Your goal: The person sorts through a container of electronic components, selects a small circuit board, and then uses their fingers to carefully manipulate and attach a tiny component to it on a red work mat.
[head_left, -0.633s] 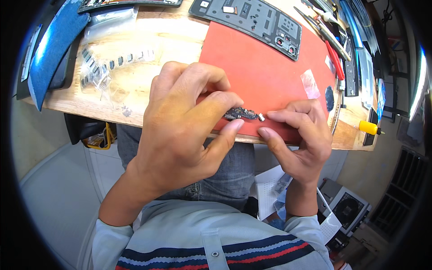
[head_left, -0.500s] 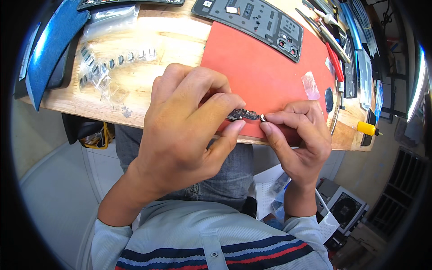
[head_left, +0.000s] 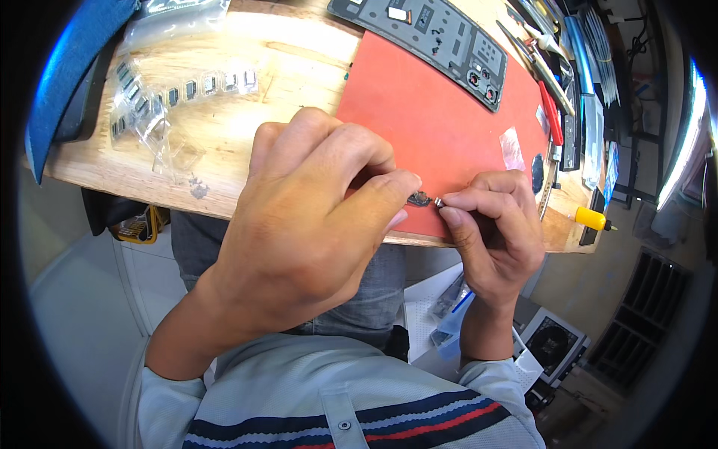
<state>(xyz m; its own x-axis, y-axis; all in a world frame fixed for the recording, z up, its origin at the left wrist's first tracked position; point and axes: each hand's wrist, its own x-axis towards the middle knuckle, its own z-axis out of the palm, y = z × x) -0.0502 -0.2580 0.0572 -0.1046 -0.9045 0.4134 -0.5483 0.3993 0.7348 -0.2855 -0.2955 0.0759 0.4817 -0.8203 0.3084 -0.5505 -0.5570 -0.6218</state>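
My left hand [head_left: 307, 217] is closed on a small dark circuit board [head_left: 420, 198], most of it hidden behind the fingers. Only the board's right tip shows past my thumb and forefinger. Between the thumb and forefinger of my right hand [head_left: 499, 232] sits a tiny silvery metal part [head_left: 439, 202], right beside that tip. Whether the two touch is too small to tell. Both hands are over the near edge of a red mat [head_left: 419, 112]. Beyond them, a grey phone back cover [head_left: 441, 49] with camera openings lies across the mat's far side.
Strips of small chips in clear packaging [head_left: 191, 90] lie on the wooden table [head_left: 292, 67] at left, near a blue sheet [head_left: 63, 82]. Red-handled tweezers [head_left: 551, 112] and other tools crowd the right side. A yellow bottle [head_left: 591, 218] lies near the right corner.
The left fingers have moved right along the circuit board, covering more of it. The view has shifted slightly. The right hand keeps its pinch on the metal part.
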